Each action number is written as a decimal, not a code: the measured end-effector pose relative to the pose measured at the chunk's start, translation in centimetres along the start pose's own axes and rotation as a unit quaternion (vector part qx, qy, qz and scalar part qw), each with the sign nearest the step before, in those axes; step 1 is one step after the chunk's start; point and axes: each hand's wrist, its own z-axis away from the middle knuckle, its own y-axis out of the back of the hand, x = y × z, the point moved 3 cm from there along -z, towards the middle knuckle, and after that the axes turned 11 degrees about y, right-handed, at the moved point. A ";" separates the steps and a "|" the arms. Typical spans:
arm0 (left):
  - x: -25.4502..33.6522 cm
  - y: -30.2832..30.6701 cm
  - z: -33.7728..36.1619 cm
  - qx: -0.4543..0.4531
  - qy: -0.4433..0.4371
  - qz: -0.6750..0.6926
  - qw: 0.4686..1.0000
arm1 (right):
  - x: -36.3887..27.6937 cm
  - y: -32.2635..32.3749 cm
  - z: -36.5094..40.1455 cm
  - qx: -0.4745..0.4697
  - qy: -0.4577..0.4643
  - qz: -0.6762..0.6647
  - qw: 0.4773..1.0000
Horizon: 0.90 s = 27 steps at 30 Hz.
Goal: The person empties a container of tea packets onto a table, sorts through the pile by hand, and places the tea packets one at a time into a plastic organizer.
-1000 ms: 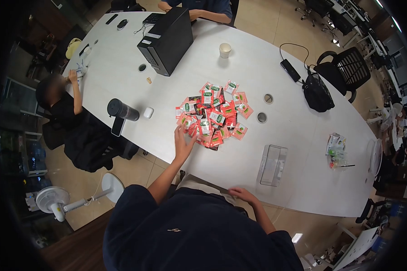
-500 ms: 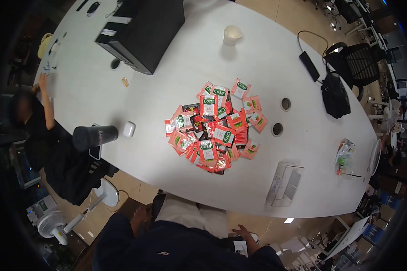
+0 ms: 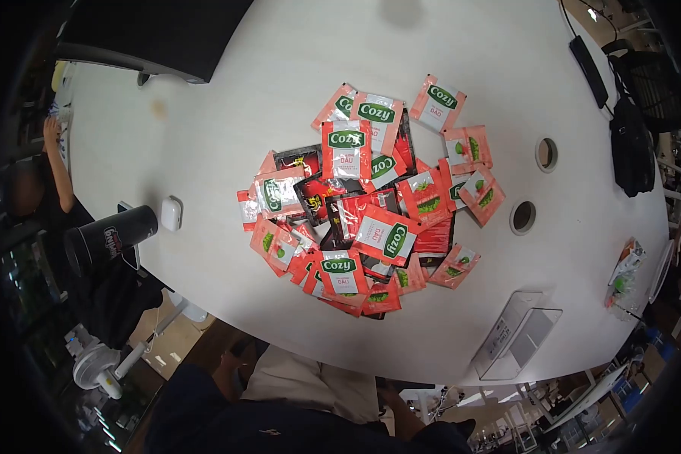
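On the white table (image 3: 227, 144) lies a loose heap of Cozy tea sachets (image 3: 346, 148), pink and red with green labels. Black-and-red sachets (image 3: 299, 163) show between and under them. My left hand (image 3: 231, 372) is low beside my left thigh, below the table edge, its fingers too dark to make out. Close to my right thigh is my right hand (image 3: 390, 399), partly hidden and dim. Both hands are apart from the sachets.
A black tumbler (image 3: 112, 239) and a white earbud case (image 3: 172, 213) stand at left. A black computer case (image 3: 151, 34) is at upper left, a clear acrylic holder (image 3: 516, 337) at front right. Round holes (image 3: 522, 217) pierce the table. Another person's arm (image 3: 59, 163) shows far left.
My view has moved closer to the table, so the sachets look larger and the paper cup has left the frame. My right hand has drawn in towards my thigh.
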 end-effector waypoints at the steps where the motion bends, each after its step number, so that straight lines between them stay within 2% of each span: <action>1: 0.1 0.2 0.1 0.002 0.003 0.012 1.000 | 2.6 -0.1 -1.4 -0.019 0.054 -0.042 0.997; 3: 0.8 1.0 1.7 0.038 0.000 0.012 0.999 | 9.7 -0.1 -4.9 -0.021 0.158 -0.008 0.987; 4: 1.6 1.7 2.7 0.068 -0.009 0.009 0.998 | 9.4 -0.5 -5.1 -0.019 0.210 0.009 0.978; 5: 2.2 2.4 3.6 0.072 -0.005 0.008 0.997 | 10.0 0.2 -4.8 -0.030 0.154 0.001 0.988; 7: 3.0 3.1 4.7 0.059 0.000 0.023 0.998 | 5.6 0.6 -2.9 -0.036 0.087 0.008 0.996; 10: 3.2 3.6 2.8 0.036 -0.025 -0.011 0.999 | 1.8 1.4 -1.2 -0.032 0.059 0.031 0.997; 13: 3.1 2.5 -2.8 0.032 -0.184 -0.017 0.982 | -3.0 3.5 0.8 -0.011 0.053 0.081 0.995; 16: 7.3 5.2 4.3 0.161 -0.204 -0.020 0.965 | -7.9 5.7 1.8 0.026 0.081 0.139 0.987; 17: 9.3 6.4 7.0 0.175 -0.197 -0.003 0.965 | -9.8 6.1 2.2 0.039 0.087 0.163 0.982; 19: 12.1 8.3 12.1 0.253 -0.178 -0.053 0.950 | -14.1 6.7 3.3 0.060 0.108 0.204 0.971; 20: 12.9 9.4 14.7 0.264 -0.158 -0.028 0.951 | -16.1 6.9 3.7 0.067 0.120 0.223 0.965; 22: 14.3 11.3 18.7 0.315 -0.280 -0.011 0.907 | -19.4 7.1 4.4 0.084 0.145 0.254 0.953; 23: 13.3 11.0 18.7 0.325 -0.267 0.008 0.907 | -20.6 7.4 4.5 0.092 0.157 0.265 0.947; 25: 13.3 11.0 18.4 0.324 -0.407 -0.009 0.854 | -22.5 7.5 4.2 0.106 0.183 0.282 0.936; 27: 13.1 9.5 17.5 0.352 -0.413 0.003 0.840 | -23.3 7.6 4.1 0.118 0.202 0.290 0.928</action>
